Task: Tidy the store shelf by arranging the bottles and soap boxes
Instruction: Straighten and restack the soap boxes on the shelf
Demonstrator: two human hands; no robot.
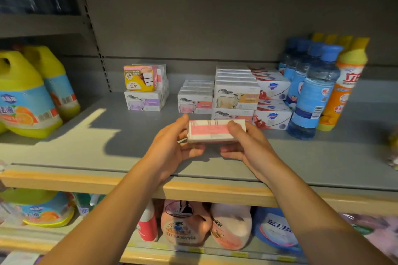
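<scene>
A white soap box with a pink label (212, 131) is held above the grey shelf (97, 146), near its middle. My left hand (172, 146) grips its left end and my right hand (245, 146) grips its right end, fingers over the top and thumbs beneath. Behind it stand stacks of white sheep-print soap boxes (235, 98), a lower row with pink labels (195, 103), and red-and-white soap boxes (272, 101). Further left, a yellow box (139, 78) sits on a purple-label soap box (143, 102). Blue-capped bottles (310, 92) and orange bottles with yellow caps (342, 84) stand at the right.
Two large yellow detergent jugs (23, 97) stand at the shelf's left end. The shelf has a wooden front edge (86, 180). Below it, the lower shelf holds pink pouches (189, 224), a blue container (275, 230) and another yellow jug (43, 208).
</scene>
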